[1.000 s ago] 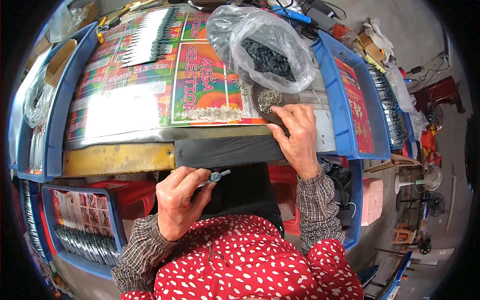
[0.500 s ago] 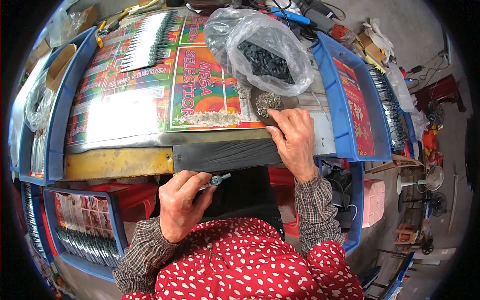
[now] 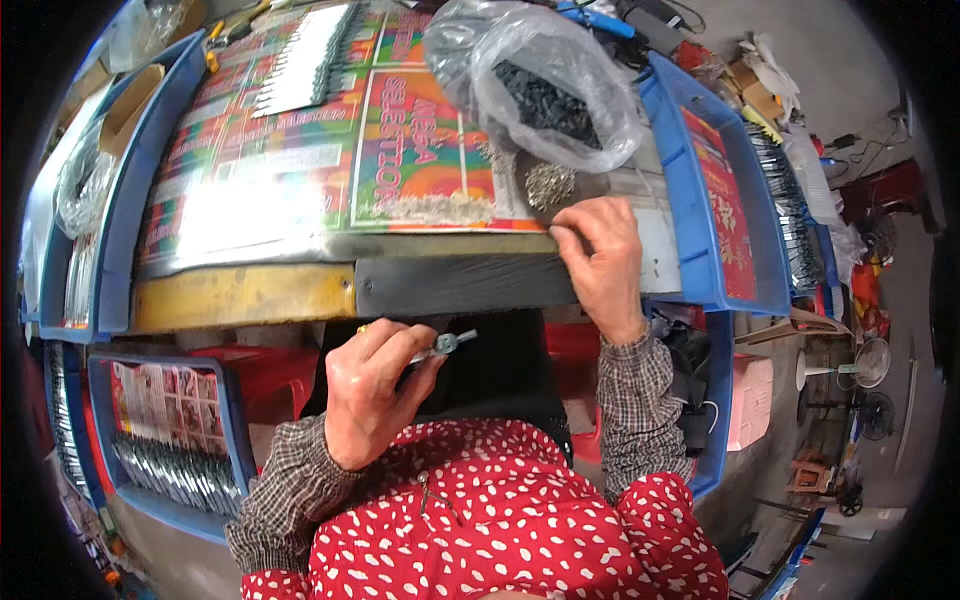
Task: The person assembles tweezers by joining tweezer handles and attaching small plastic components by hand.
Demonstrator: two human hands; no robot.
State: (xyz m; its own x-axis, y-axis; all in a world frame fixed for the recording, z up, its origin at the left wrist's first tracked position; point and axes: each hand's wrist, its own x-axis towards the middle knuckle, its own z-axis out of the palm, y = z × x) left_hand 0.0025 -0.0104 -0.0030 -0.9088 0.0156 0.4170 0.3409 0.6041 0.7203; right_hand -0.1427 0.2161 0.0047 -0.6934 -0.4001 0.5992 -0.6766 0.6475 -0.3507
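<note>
**L hand (image 3: pixel 375 390) pinching slim grey piece w/ knobby head (image 3: pixel 447 343)**

Far L, low: blue plastic rect. bin (image 3: pixel 170 514) w/ row of thin dark-ended pieces (image 3: pixel 180 470). Next, worktop (image 3: pixel 245 298) w/ yellow + black front edge. L hand's on near side of edge, grip closed round grey pc; head + pale stub poke out R past fingertips. On worktop, clear plastic bag (image 3: pixel 477 85) of small black bits (image 3: pixel 545 103); just below, pile of tiny silvery metal bits (image 3: pixel 549 185), near R hand (image 3: pixel 610 265). R grip: thumb + forefinger close, can't tell if anything's btwn. Far R: blue plastic tray (image 3: pixel 685 200) w/ red printed sheet (image 3: pixel 720 190).
</note>
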